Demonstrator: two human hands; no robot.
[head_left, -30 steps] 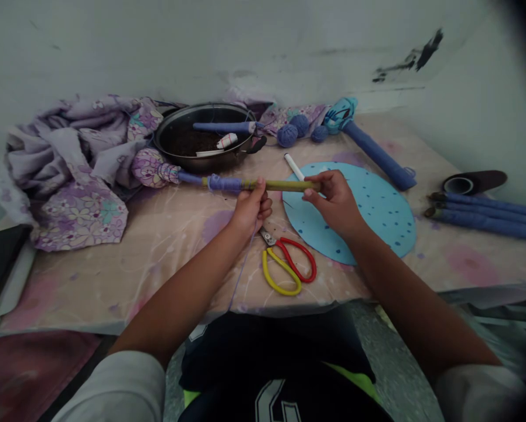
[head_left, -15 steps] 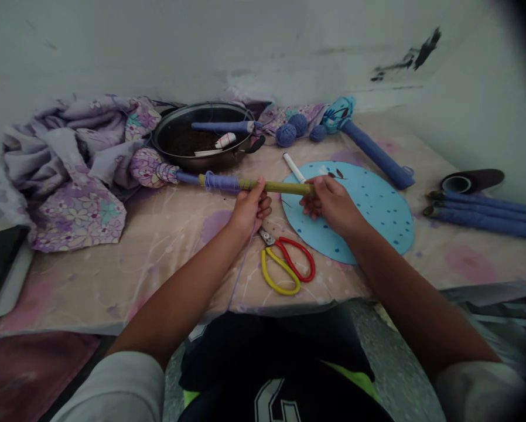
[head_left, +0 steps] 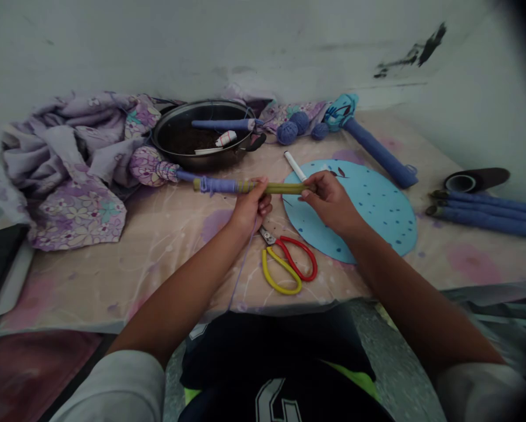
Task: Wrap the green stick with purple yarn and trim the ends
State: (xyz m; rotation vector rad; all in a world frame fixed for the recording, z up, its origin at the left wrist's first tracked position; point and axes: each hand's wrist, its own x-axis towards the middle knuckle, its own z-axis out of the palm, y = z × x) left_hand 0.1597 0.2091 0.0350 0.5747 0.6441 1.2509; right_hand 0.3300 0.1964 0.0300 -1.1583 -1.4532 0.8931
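A greenish stick [head_left: 284, 188] is held level above the table, its left part wrapped in blue-purple yarn [head_left: 221, 185]. My left hand [head_left: 250, 210] is closed around its middle, just right of the wrapping. At the stick's right end, my right hand [head_left: 330, 196] grips with thumb and fingers. A loose yarn strand [head_left: 244, 266] runs from my left hand down over the table's front edge. Below the hands lie scissors [head_left: 289, 264] with one red and one yellow handle. Under my right hand is a round light-blue sheet [head_left: 377, 217] with dark dots.
A dark pan [head_left: 175, 146] stands at the back, beside bunched floral fabric [head_left: 82, 170]. Blue yarn balls [head_left: 286, 133], a white marker [head_left: 294, 165] and a blue-wrapped stick [head_left: 379, 152] lie farther back. More wrapped sticks [head_left: 487, 214] and a dark tube [head_left: 478, 180] are at right.
The stick has shifted slightly left through my left hand, and it looks turned. My right hand's fingers opened and closed again at its right end.
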